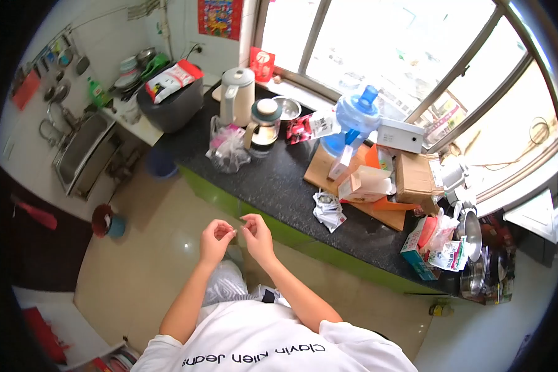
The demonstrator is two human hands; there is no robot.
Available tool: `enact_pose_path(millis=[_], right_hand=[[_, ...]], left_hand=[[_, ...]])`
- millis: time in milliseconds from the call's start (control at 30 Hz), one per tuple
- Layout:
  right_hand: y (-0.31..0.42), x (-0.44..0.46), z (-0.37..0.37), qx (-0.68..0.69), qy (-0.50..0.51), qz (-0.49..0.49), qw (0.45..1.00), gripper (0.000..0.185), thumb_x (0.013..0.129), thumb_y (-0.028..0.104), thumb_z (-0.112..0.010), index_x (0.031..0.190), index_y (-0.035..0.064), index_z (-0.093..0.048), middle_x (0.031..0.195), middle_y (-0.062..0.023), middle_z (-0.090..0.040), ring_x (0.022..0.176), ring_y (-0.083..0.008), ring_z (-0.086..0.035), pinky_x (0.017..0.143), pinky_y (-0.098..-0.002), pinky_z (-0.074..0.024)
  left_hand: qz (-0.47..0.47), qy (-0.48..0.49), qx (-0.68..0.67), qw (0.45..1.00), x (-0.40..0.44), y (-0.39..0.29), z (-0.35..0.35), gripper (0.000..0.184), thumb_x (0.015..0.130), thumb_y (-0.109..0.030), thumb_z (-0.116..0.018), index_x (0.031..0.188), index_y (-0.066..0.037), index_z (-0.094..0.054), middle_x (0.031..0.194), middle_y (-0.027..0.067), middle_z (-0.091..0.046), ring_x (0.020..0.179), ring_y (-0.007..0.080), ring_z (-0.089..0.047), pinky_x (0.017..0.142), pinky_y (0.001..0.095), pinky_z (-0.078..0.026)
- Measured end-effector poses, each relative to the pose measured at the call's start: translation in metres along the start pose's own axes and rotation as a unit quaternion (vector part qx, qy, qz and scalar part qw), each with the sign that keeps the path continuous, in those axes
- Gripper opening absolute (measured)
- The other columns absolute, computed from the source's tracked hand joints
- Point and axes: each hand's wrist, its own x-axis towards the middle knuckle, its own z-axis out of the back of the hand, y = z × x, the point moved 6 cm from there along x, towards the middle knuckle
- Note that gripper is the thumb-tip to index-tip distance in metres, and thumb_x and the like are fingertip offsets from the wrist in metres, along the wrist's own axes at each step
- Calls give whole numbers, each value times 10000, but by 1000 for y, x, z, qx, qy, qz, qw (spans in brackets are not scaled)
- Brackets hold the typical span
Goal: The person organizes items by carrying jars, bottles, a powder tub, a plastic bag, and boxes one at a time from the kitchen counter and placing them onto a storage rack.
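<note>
A steel sink (pixel 84 155) lines the left wall, and a dark blue bucket (pixel 161 166) stands on the floor beside the green-fronted tabletop (pixel 279 186). A red-and-white packet (pixel 173 80) lies atop a grey container (pixel 177 106). In front of the tabletop, the person's left hand (pixel 216 240) curls, thumb and fingertips drawn together. Beyond it, a clear plastic bag (pixel 229 154) rests near the edge, before a pale kettle (pixel 239 96). The right hand (pixel 258 238), just beside the left, bends its fingers likewise; whether either grip pinches anything small cannot be told. Past a glass jug (pixel 265 129), white sachets (pixel 330 212) lie piled beside a wooden board (pixel 316 168). Behind the board stands a blue water bottle (pixel 356 116); farther right sit a cardboard carton (pixel 415 177) and a steel pan (pixel 471 235).
</note>
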Motion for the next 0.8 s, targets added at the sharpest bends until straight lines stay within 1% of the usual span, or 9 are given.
enact_pose_path(millis=[167, 267, 333, 400, 433, 533, 567, 700, 800], right_hand=[[-15, 54, 10, 35, -30, -32, 998, 229, 866, 28, -573, 1093, 20, -553, 787, -6, -564, 701, -72, -532, 631, -215, -442], [-19, 90, -1, 183, 22, -116, 976, 221, 894, 59, -531, 1107, 5, -554, 740, -26, -588, 688, -92, -563, 632, -215, -448], [-14, 114, -10, 83, 69, -103, 989, 227, 875, 51, -508, 1078, 9, -599, 683, -44, -593, 670, -110, -590, 645, -238, -471], [-3, 138, -18, -46, 121, -67, 989, 235, 850, 39, -512, 1055, 19, -624, 666, -51, -591, 662, -115, -595, 652, -247, -481], [2, 150, -22, -104, 153, -103, 977, 253, 813, 43, -549, 1045, 51, -649, 759, -82, -621, 769, -177, -626, 743, -302, -501], [3, 187, -38, -271, 137, 47, 952, 271, 804, 72, -589, 1068, 83, -650, 923, -106, -635, 953, -259, -602, 854, -353, -481], [-8, 198, -43, -286, 167, -10, 944, 309, 790, 92, -625, 1098, 113, -640, 1103, -111, -593, 1084, -318, -531, 938, -402, -442], [-19, 232, -66, -313, 161, 2, 936, 396, 772, 113, -660, 1163, 130, -600, 1214, -142, -532, 1106, -346, -521, 949, -413, -442], [-33, 251, -84, -336, 150, 8, 930, 458, 753, 122, -687, 1196, 134, -571, 1276, -173, -490, 1141, -366, -503, 959, -415, -439]], left_hand=[[12, 48, -102, 994, 69, 5, -20, 69, 877, -13, -585, 943, -22, -568, 797, 64, -655, 680, 103, -623, 678, 244, -495], [8, 47, -101, 994, 117, 16, -16, 82, 914, -37, -526, 992, -26, -551, 814, 74, -663, 713, 115, -627, 691, 246, -477], [-35, 36, -70, 996, 152, 19, -14, 100, 928, -48, -495, 1016, -29, -539, 821, 79, -667, 741, 124, -628, 705, 250, -469], [-31, 21, -104, 994, 197, 50, -4, 104, 909, -24, -500, 1005, -12, -536, 868, 88, -652, 792, 133, -627, 752, 269, -479], [-27, 6, -109, 994, 218, 60, 3, 107, 901, -23, -509, 1003, -8, -537, 874, 87, -646, 804, 138, -627, 761, 270, -479], [-9, -38, -49, 998, 270, 77, 25, 146, 871, -35, -556, 1016, -16, -551, 881, 68, -635, 849, 144, -613, 795, 273, -476], [2, -43, -26, 999, 285, 83, 32, 170, 864, -46, -572, 1030, -17, -551, 920, 74, -635, 865, 146, -607, 798, 279, -476], [26, -51, 2, 998, 337, 111, 48, 277, 836, -37, -593, 1107, -24, -538, 1015, 80, -606, 927, 163, -580, 848, 295, -469], [17, -46, 13, 999, 368, 130, 54, 352, 813, -101, -651, 1137, -22, -537, 1100, 121, -594, 976, 213, -578, 872, 332, -464]])
